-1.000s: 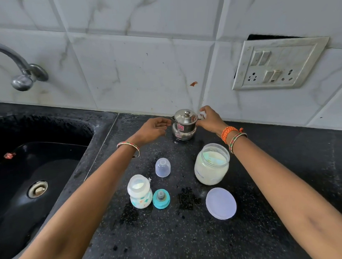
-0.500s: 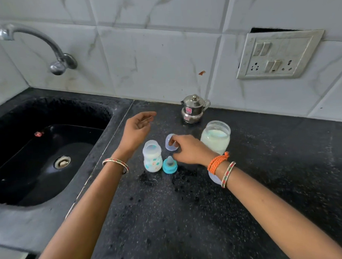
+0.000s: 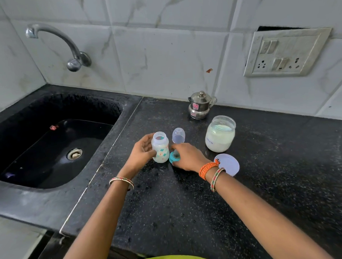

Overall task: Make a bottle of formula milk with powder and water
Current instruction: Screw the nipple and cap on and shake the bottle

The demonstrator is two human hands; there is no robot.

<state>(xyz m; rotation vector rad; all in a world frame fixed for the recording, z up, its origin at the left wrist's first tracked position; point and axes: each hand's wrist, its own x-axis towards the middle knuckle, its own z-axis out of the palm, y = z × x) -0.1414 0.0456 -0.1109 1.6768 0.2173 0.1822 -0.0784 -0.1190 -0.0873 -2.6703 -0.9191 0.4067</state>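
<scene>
A kitchen corner seen from above, looking down over a person's two bare forearms. At far left a black sink (image 3: 49,146) is set into the dark speckled surface (image 3: 189,207), with a curved metal tap (image 3: 64,46) on the white tiled wall above it.

Right of the sink, near the middle of the view, the left hand (image 3: 141,152) has its grip wrapped round a small baby bottle (image 3: 160,147): the thumb crosses the front, and the fingers curl behind. The bottle stands upright on the surface, uncapped, with its neck open, and is white with small coloured shapes printed on it.

Just beside the bottle on its right, a teal screw ring with a teat (image 3: 174,156) sits on the surface. The right hand (image 3: 189,157) grasps it, with the fingers curled over its edge. Both wrists wear beaded bangles; the right wrist also has an orange thread.

Directly behind the ring stands a clear domed bottle cap (image 3: 178,136), upright and apart from both hands. Farther back, against the wall, is a small lidded steel pot (image 3: 200,105).

Right of the cap is an open glass jar (image 3: 220,134), about two-thirds full of white powder. Its round pale lid (image 3: 227,164) lies flat in front of it, partly behind the right wrist. High on the wall at far right is a switch and socket plate (image 3: 286,52).
</scene>
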